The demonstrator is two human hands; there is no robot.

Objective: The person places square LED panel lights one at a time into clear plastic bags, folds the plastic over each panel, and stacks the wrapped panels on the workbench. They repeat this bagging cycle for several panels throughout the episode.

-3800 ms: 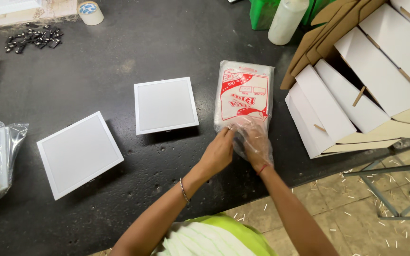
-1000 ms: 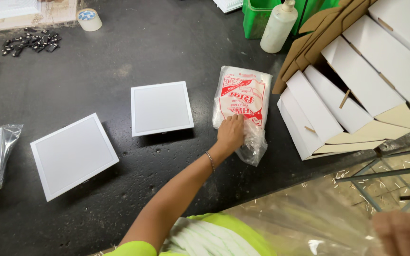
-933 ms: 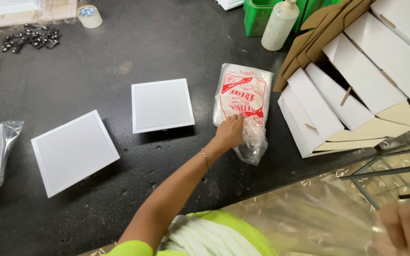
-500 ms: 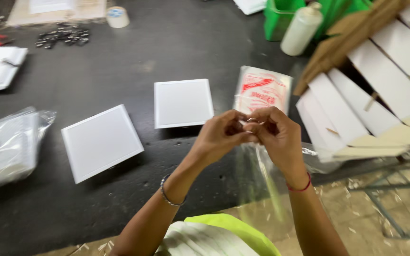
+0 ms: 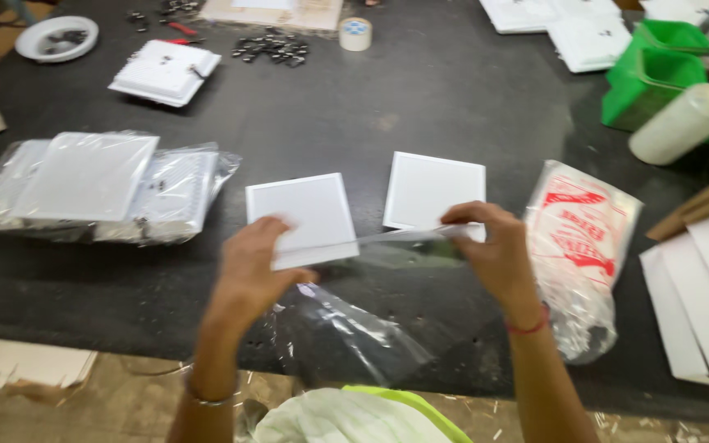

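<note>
My left hand (image 5: 252, 267) and my right hand (image 5: 494, 254) hold a clear plastic bag (image 5: 354, 328) by its top edge, stretched between them above the dark table (image 5: 420, 98). The bag hangs down toward me. Just behind my left hand lies a white square panel (image 5: 301, 217). A second white square panel (image 5: 435, 190) lies behind my right hand. To the right of my right hand sits a bundle of plastic bags with red print (image 5: 584, 246).
Wrapped white panels (image 5: 100, 184) lie at the left. Farther back are a white tray (image 5: 164, 72), dark metal clips (image 5: 272, 47), a tape roll (image 5: 355, 34) and a white bowl (image 5: 56, 38). Green bins (image 5: 658, 70), a white bottle (image 5: 683, 123) and flat cardboard pieces (image 5: 707, 287) stand at the right.
My right hand came back into view with a clear bag. Both hands have moved apart and spread its top edge. The view has shifted left, showing more of the table.
</note>
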